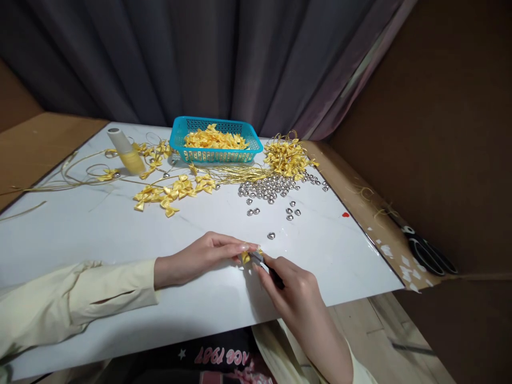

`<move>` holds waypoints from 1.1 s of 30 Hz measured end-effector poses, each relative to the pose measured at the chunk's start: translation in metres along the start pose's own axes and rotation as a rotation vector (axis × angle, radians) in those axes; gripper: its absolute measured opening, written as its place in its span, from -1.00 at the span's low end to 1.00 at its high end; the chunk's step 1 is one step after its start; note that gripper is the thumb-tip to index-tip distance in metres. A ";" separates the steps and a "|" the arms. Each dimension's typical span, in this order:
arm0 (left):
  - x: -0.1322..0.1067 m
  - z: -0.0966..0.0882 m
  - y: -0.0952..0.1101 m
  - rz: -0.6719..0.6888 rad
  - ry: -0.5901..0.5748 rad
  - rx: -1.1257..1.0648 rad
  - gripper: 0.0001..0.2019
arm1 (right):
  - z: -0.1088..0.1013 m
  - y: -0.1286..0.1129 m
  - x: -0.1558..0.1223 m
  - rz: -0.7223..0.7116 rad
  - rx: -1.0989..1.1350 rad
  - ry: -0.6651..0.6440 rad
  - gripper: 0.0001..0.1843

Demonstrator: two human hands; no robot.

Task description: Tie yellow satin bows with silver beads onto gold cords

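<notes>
My left hand (204, 258) rests on the white board (100, 234), its fingertips pinched on a small yellow ribbon bow (245, 257). My right hand (290, 288) is closed round a thin dark tool (269, 268) whose tip touches the bow. One silver heart bead (271, 235) lies just beyond my fingers. Farther back lie a heap of silver beads (272, 188) and loose yellow bows (176, 191).
A blue basket (214, 154) of yellow bows stands at the back, a toppled yellow glue bottle (126, 152) to its left, and a pile of bows with gold cord (286, 156) to its right. Black scissors (428, 253) lie on the brown cardboard (384, 229) at right.
</notes>
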State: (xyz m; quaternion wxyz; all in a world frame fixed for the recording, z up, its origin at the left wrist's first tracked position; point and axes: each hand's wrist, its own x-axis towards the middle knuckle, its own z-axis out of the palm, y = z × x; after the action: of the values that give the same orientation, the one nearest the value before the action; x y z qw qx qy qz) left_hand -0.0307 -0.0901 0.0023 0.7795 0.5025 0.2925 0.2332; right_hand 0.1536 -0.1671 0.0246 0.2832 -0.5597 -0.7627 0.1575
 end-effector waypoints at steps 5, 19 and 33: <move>0.000 0.001 0.001 -0.004 0.003 0.004 -0.71 | 0.002 -0.002 0.000 0.001 -0.025 -0.011 -0.74; 0.000 0.002 0.002 -0.017 0.009 -0.019 -0.72 | 0.007 -0.004 0.002 -0.044 -0.067 0.026 -0.70; 0.008 -0.032 0.038 0.198 0.472 0.248 -0.77 | -0.036 0.011 0.027 -0.007 0.044 -0.317 -0.81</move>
State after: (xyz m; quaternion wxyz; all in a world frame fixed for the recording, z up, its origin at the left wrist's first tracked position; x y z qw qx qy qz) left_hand -0.0493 -0.0493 0.0256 0.5958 0.5521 0.4415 0.3813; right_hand 0.1779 -0.1408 0.0542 0.1718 -0.5189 -0.7961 0.2596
